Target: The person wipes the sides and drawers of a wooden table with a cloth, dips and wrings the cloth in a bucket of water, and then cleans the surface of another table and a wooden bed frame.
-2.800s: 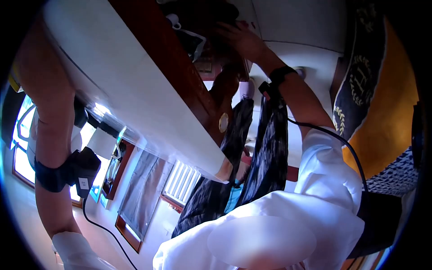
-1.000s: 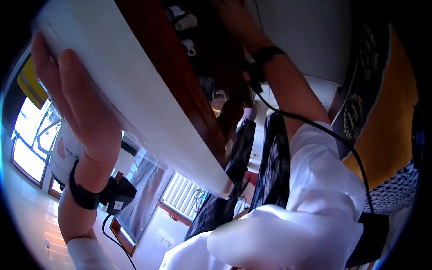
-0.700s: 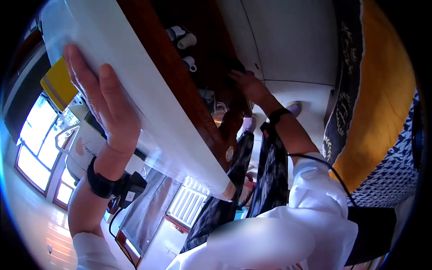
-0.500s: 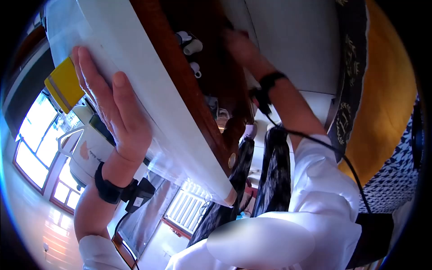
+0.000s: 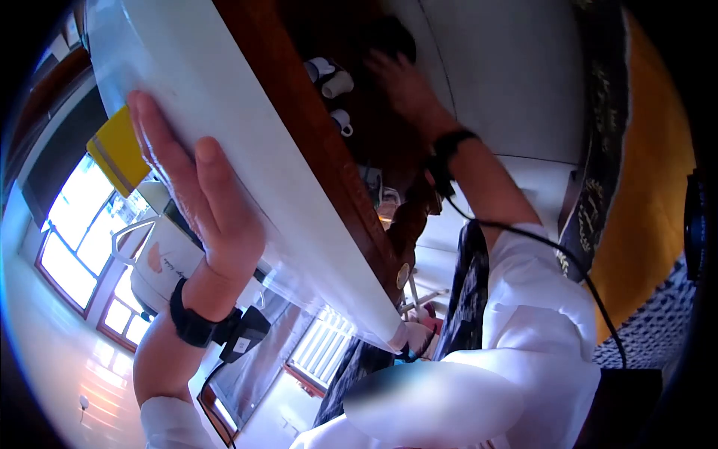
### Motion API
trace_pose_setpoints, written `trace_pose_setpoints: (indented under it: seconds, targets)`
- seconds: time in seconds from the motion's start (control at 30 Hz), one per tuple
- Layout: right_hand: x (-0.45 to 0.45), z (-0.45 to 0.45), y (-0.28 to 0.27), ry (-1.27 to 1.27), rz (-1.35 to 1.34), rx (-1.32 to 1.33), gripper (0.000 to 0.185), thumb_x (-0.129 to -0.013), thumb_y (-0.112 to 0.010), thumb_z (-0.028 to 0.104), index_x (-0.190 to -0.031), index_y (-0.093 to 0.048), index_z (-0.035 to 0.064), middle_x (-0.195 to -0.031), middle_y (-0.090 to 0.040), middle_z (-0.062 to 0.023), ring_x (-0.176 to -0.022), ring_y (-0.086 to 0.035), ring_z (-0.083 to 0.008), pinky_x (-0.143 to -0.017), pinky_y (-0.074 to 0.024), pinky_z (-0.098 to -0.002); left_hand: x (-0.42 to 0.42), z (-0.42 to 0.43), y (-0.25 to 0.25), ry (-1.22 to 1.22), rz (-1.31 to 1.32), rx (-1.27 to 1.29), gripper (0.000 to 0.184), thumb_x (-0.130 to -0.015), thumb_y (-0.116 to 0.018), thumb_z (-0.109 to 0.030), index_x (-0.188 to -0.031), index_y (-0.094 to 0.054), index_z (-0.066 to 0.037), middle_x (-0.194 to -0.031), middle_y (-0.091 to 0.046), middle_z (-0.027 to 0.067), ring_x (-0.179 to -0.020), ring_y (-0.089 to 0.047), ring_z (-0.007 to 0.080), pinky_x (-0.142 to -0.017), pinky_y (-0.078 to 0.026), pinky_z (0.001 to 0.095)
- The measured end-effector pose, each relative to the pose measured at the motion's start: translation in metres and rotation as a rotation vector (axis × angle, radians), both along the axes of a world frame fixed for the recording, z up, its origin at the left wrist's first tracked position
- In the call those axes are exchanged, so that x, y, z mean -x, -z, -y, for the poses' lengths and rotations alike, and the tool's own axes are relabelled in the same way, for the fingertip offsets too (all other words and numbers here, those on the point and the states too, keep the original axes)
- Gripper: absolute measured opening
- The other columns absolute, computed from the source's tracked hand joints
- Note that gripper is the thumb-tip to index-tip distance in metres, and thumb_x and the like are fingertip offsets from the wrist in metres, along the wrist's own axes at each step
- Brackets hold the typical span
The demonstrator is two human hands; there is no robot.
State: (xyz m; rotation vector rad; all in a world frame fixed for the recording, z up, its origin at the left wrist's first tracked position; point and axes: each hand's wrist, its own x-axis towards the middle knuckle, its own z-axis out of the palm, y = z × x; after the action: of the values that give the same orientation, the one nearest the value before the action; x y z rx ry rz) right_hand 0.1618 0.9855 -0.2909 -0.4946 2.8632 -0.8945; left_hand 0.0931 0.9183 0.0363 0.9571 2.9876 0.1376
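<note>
My left hand [image 5: 206,183] lies flat on the white tabletop [image 5: 217,90], fingers stretched out and holding nothing. Close to its fingertips is a yellow notebook [image 5: 120,153] with a pale band. My right hand [image 5: 407,90] reaches into the dark wooden shelf space [image 5: 359,142] below the tabletop. Its fingers are spread beside a dark rounded object [image 5: 389,37], too dim to name; whether they touch it I cannot tell. White cups [image 5: 338,84] rest on the shelf near that hand, one with a visible handle [image 5: 342,121].
A glass mug [image 5: 387,203] is at the near end of the shelf. Beyond the left hand stands a white handled container [image 5: 168,266] with a leaf print. Pale sofa cushions [image 5: 508,75] and a yellow cover [image 5: 647,165] lie to the right. A black cable [image 5: 550,245] trails from the right wrist.
My right hand has moved slightly along the shelf, and its fingers now show spread apart near the dark object. The view has shifted slightly; my left hand stays flat on the tabletop.
</note>
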Motion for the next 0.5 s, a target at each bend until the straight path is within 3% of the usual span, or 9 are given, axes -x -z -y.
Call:
trace_pose_setpoints:
  seconds: [0.03,0.07,0.1,0.17,0.23,0.37,0.43,0.47,0.5]
  targets:
    - [-0.025,-0.003,-0.010,-0.115,0.121,-0.005,0.042,-0.083,-0.046,0.007,-0.124,-0.053,0.0085,-0.144,-0.034,-0.0030,-0.137,-0.021,-0.0214,-0.108,-0.0244,-0.0456,-0.002,-0.005,-0.002,-0.127,0.044,-0.020,0.063,-0.092,-0.030,-0.050,-0.144,-0.017,-0.016,-0.146,-0.021,0.0111,-0.132,-0.023,0.0275,-0.105,-0.025,0.0428]
    - [-0.052,-0.004,-0.012,-0.123,0.157,0.078,0.041,-0.082,-0.046,0.006,-0.122,-0.055,0.0069,-0.143,-0.035,-0.0041,-0.134,-0.026,-0.0231,-0.106,-0.0283,-0.0439,-0.005,-0.008,-0.004,-0.255,0.093,-0.040,0.062,-0.093,-0.029,-0.049,-0.144,-0.018,-0.015,-0.148,-0.019,0.0113,-0.132,-0.022,0.0283,-0.104,-0.025,0.0427]
    - [-0.079,-0.004,-0.012,-0.129,0.191,0.160,0.040,-0.081,-0.046,0.004,-0.119,-0.056,0.0053,-0.143,-0.036,-0.0053,-0.132,-0.031,-0.0248,-0.104,-0.0322,-0.0422,-0.003,-0.007,-0.003,-0.224,0.109,-0.065,0.062,-0.092,-0.028,-0.050,-0.144,-0.018,-0.017,-0.148,-0.019,0.0109,-0.132,-0.023,0.0292,-0.105,-0.025,0.0446]
    - [-0.135,0.002,-0.012,0.136,0.262,0.462,0.038,-0.079,-0.047,0.002,-0.115,-0.058,0.0036,-0.142,-0.036,-0.0089,-0.119,-0.046,-0.0303,-0.097,-0.0400,-0.0381,-0.008,-0.011,0.003,-0.217,0.087,-0.047,0.062,-0.093,-0.027,-0.050,-0.144,-0.018,-0.017,-0.148,-0.019,0.0113,-0.132,-0.024,0.0304,-0.105,-0.024,0.0453]
    - [-0.169,0.005,-0.029,0.255,0.595,0.534,0.038,-0.077,-0.050,0.004,-0.115,-0.059,0.0046,-0.136,-0.042,-0.0125,-0.106,-0.055,-0.0322,-0.091,-0.0439,-0.0363,-0.009,-0.011,0.004,-0.215,0.065,-0.027,0.062,-0.093,-0.026,-0.050,-0.144,-0.019,-0.017,-0.148,-0.020,0.0117,-0.132,-0.024,0.0315,-0.106,-0.023,0.0460]
    - [-0.237,0.021,-0.040,0.305,0.516,0.453,0.044,-0.077,-0.050,0.012,-0.121,-0.054,0.0144,-0.121,-0.055,-0.0137,-0.099,-0.058,-0.0337,-0.082,-0.0489,-0.0404,-0.009,-0.014,0.009,-0.216,-0.041,0.053,0.062,-0.093,-0.025,-0.051,-0.143,-0.020,-0.015,-0.148,-0.020,0.0123,-0.136,-0.019,0.0319,-0.110,-0.016,0.0470]
    - [-0.251,0.004,-0.069,0.962,0.759,0.707,0.043,-0.076,-0.049,0.012,-0.119,-0.054,0.0129,-0.110,-0.060,-0.0151,-0.097,-0.057,-0.0364,-0.083,-0.0480,-0.0398,-0.009,-0.015,0.009,-0.211,-0.044,0.052,0.063,-0.093,-0.024,-0.052,-0.143,-0.019,-0.014,-0.149,-0.017,0.0123,-0.139,-0.013,0.0291,-0.112,-0.007,0.0455]
    - [-0.268,-0.002,-0.072,1.022,0.623,0.607,0.036,-0.082,-0.045,0.013,-0.116,-0.055,0.0105,-0.106,-0.062,-0.0142,-0.093,-0.060,-0.0348,-0.082,-0.0477,-0.0394,-0.008,-0.016,0.009,-0.201,-0.042,0.036,0.063,-0.093,-0.024,-0.052,-0.143,-0.019,-0.014,-0.149,-0.017,0.0123,-0.139,-0.013,0.0291,-0.112,-0.007,0.0455]
    - [-0.289,-0.012,-0.073,1.192,0.691,0.883,0.033,-0.084,-0.046,0.017,-0.115,-0.055,0.0082,-0.105,-0.062,-0.0132,-0.093,-0.060,-0.0310,-0.082,-0.0474,-0.0382,-0.009,-0.017,0.010,-0.174,-0.056,0.037,0.064,-0.093,-0.024,-0.051,-0.143,-0.019,-0.013,-0.149,-0.017,0.0125,-0.139,-0.012,0.0287,-0.112,-0.007,0.0448]
